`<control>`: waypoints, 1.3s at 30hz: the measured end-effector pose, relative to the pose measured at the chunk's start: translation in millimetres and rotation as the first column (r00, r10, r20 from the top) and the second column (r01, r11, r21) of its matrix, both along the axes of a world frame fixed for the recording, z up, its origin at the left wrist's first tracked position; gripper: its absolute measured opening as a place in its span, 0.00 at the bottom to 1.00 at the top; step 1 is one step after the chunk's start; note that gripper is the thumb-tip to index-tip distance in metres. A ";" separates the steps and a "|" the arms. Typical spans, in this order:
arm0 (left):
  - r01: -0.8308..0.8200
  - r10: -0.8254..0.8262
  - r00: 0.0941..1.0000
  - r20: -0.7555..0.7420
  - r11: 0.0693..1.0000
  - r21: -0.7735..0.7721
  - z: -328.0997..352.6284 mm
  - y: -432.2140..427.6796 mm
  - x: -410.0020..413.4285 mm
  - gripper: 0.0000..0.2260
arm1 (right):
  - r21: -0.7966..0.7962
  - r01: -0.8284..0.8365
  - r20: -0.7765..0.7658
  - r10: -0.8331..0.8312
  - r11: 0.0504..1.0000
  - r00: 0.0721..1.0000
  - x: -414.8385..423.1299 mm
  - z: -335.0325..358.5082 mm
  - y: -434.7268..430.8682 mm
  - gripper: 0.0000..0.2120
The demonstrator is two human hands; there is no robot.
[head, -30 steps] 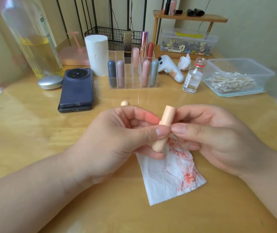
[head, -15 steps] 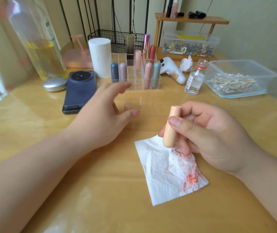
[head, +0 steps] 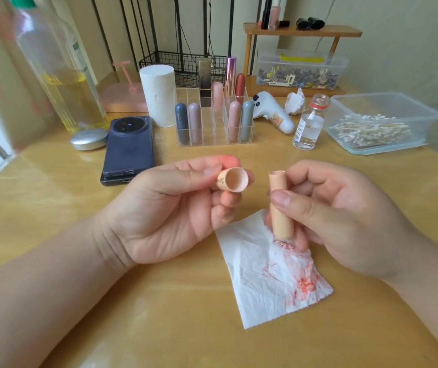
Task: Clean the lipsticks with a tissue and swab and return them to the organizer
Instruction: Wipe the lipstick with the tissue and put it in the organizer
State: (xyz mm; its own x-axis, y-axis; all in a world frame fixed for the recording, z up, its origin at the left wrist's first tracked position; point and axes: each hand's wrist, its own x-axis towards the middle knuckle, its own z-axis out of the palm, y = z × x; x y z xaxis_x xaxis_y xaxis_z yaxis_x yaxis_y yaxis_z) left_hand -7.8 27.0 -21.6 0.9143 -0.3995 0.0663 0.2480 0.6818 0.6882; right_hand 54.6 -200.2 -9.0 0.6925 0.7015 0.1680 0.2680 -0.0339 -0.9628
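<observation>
- Left hand (head: 175,208) is pinching a peach lipstick cap (head: 233,179) between thumb and fingertips, with the cap's hollow opening facing up toward the camera.
- Right hand (head: 340,221) is gripping the peach lipstick tube (head: 281,208) upright, thumb lying across its front, fingers curling behind it.
- Cap and tube are sitting near each other but apart, above a white tissue (head: 271,277) smeared with red, which is lying flat on the wooden table (head: 159,328).
- Farther back, a clear organizer (head: 213,128) is holding several lipsticks upright in its compartments.
- Right of it, a small glass bottle (head: 308,123) is standing beside a clear tub of cotton swabs (head: 377,123).
</observation>
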 end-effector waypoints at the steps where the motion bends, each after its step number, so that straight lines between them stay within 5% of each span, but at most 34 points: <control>1: 0.016 -0.015 1.000 0.006 1.000 -0.008 0.5 -3.2 -0.8 0.08 | 0.013 -0.021 0.015 0.020 1.000 1.000 -1.7 0.3 -0.3 0.08; 9: 0.038 -0.036 0.998 0.049 0.998 -0.050 -1.3 -8.1 -2.8 0.08 | 0.063 -0.146 0.095 0.140 0.987 0.986 -9.2 -1.2 -1.4 0.07; 18: 0.012 -0.005 0.993 0.117 0.998 -0.058 -5.2 -5.6 -3.9 0.12 | 0.009 -0.103 0.255 0.098 0.995 0.962 -7.8 -2.2 1.3 0.09; 30: 0.005 -0.006 0.985 0.171 1.000 0.009 -4.3 -5.6 -5.7 0.13 | 0.020 -0.112 0.270 0.102 0.994 0.957 -4.0 -4.0 2.0 0.08; 35: -0.166 0.141 0.967 0.214 0.981 0.104 -3.9 -9.1 -6.8 0.14 | -0.025 -0.065 0.290 0.069 0.998 0.955 -4.6 -2.2 1.1 0.10; 39: -0.420 0.350 0.892 0.285 0.875 0.242 1.6 -19.3 -12.4 0.12 | -0.090 0.013 0.324 0.017 0.996 0.946 -4.2 -1.7 1.5 0.11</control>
